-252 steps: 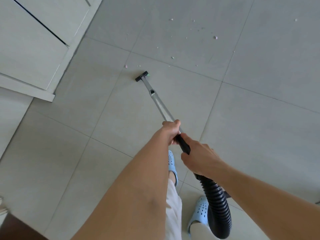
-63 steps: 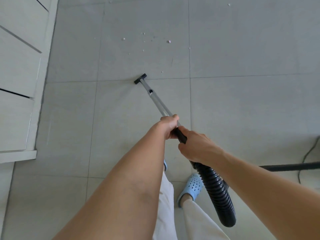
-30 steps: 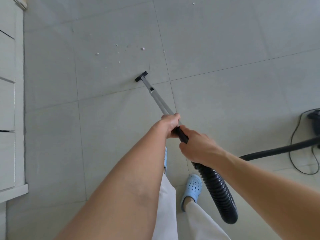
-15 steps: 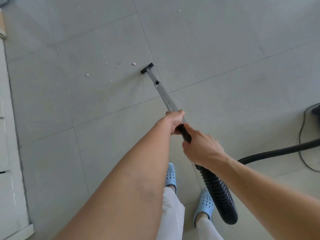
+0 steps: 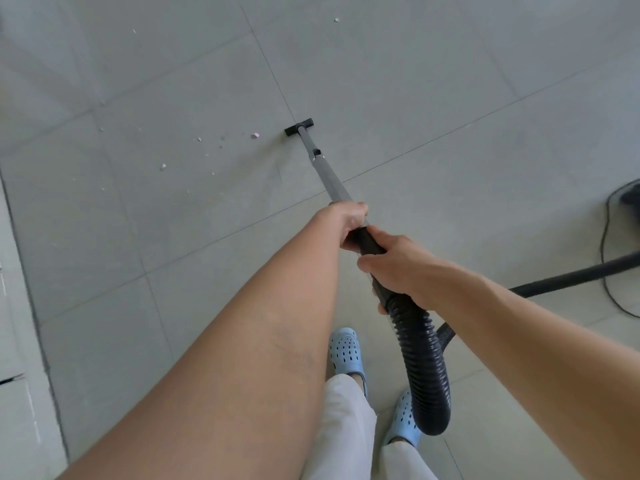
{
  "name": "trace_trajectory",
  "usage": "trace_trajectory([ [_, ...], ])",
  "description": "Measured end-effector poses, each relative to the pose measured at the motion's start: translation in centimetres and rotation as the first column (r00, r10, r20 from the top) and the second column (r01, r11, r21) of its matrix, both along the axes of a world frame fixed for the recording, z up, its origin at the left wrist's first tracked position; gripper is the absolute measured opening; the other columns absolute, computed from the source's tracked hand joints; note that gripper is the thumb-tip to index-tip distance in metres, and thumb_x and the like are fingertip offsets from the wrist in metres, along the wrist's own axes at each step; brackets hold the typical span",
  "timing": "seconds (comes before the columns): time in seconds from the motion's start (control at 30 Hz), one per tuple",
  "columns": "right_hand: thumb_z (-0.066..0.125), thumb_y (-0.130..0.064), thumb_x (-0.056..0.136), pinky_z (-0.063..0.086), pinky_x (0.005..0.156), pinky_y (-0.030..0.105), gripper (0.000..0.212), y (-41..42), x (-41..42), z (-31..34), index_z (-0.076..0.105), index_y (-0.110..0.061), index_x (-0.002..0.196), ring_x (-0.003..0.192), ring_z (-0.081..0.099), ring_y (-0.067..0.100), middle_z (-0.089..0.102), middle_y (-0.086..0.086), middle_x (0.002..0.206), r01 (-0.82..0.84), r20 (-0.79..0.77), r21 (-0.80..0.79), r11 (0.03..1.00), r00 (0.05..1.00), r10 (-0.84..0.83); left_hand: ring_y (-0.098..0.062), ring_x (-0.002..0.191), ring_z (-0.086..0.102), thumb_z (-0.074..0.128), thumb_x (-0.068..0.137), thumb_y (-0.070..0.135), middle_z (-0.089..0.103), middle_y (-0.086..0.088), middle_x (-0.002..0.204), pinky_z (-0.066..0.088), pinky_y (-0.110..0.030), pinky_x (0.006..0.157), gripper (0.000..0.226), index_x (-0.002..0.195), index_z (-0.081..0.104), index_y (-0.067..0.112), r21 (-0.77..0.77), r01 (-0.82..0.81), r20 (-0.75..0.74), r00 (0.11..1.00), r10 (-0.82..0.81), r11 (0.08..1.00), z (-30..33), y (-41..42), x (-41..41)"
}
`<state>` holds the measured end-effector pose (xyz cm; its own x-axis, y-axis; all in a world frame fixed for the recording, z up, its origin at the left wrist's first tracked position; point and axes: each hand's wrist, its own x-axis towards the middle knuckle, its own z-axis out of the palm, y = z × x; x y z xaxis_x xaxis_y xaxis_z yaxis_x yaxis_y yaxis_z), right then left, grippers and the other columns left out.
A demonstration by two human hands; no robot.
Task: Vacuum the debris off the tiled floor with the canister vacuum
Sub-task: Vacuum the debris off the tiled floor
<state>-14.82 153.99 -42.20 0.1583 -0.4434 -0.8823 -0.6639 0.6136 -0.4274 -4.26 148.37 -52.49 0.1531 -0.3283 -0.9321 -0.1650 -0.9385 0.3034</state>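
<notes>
The floor (image 5: 433, 98) is pale grey tile with a matt, faintly mottled face and thin dark grout lines. The wand (image 5: 329, 174) looks like smooth brushed metal with a dull silver sheen, ending in a black matt plastic nozzle (image 5: 299, 126). The grip (image 5: 369, 242) is smooth black plastic. The hose (image 5: 424, 368) is black ribbed plastic, its ridges catching a slight gloss. The debris (image 5: 255, 135) is pale, chalky crumbs, one pinkish. The clogs (image 5: 346, 351) are light blue, matt, perforated foam or rubber. The trousers (image 5: 346, 427) are off-white woven cloth. A thin black cord (image 5: 604, 237) looks rubbery.
</notes>
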Motion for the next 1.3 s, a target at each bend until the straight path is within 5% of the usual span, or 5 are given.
trace_trajectory([
  [0.2,0.056,-0.009,0.096,0.057,0.047,0.033,0.059,2.0,-2.1,2.1,0.041,-0.039,0.145,0.062,0.057,0.024,0.055,0.013,0.082,0.105,0.049,0.082,0.991,0.993,-0.109,-0.029,0.075,0.066,0.038,0.102,0.024,0.063,-0.015,0.085,0.059,-0.040,0.072,0.027,0.108,0.052,0.000,0.005,0.063,-0.013,0.998,-0.063,0.998,1.7,2.1,-1.9],
  [0.87,0.045,-0.009,0.096,0.059,0.060,0.042,0.057,16.2,-13.6,5.0,0.035,-0.035,0.146,0.062,0.056,0.025,0.052,0.011,0.082,-0.141,-0.005,0.041,0.989,0.990,0.141,-0.023,0.054,0.063,0.050,0.096,0.026,0.059,-0.009,0.079,0.051,-0.028,0.037,0.047,0.138,0.045,0.004,0.010,-0.090,-0.040,0.995,0.091,0.996,2.6,18.0,-13.4],
  [1.07,0.044,-0.009,0.096,0.062,0.069,0.050,0.053,16.9,-14.7,6.2,0.037,-0.032,0.143,0.067,0.059,0.027,0.053,0.011,0.084,-0.249,-0.038,0.032,0.968,0.967,0.250,-0.020,0.054,0.056,0.047,0.100,0.022,0.053,-0.007,0.069,0.052,-0.026,0.040,0.014,0.101,0.048,0.008,0.009,-0.122,-0.086,0.989,0.123,0.992,4.0,19.5,-14.6],
  [1.17,0.043,-0.008,0.095,0.061,0.073,0.053,0.051,15.8,-14.5,6.2,0.038,-0.028,0.143,0.067,0.059,0.028,0.053,0.011,0.084,-0.288,-0.054,0.020,0.957,0.956,0.289,-0.019,0.054,0.054,0.044,0.103,0.023,0.051,-0.006,0.066,0.054,-0.034,0.067,0.027,0.080,0.046,0.009,0.022,-0.146,-0.108,0.983,0.148,0.989,4.5,18.6,-14.6],
  [1.3,0.043,-0.007,0.095,0.060,0.076,0.053,0.053,14.6,-14.3,5.9,0.037,-0.028,0.144,0.068,0.058,0.028,0.052,0.010,0.082,-0.288,-0.051,0.032,0.957,0.956,0.289,-0.019,0.054,0.054,0.045,0.103,0.023,0.049,-0.006,0.066,0.053,-0.036,0.071,0.029,0.077,0.044,0.010,0.023,-0.171,-0.097,0.980,0.172,0.985,4.2,17.5,-14.3],
])
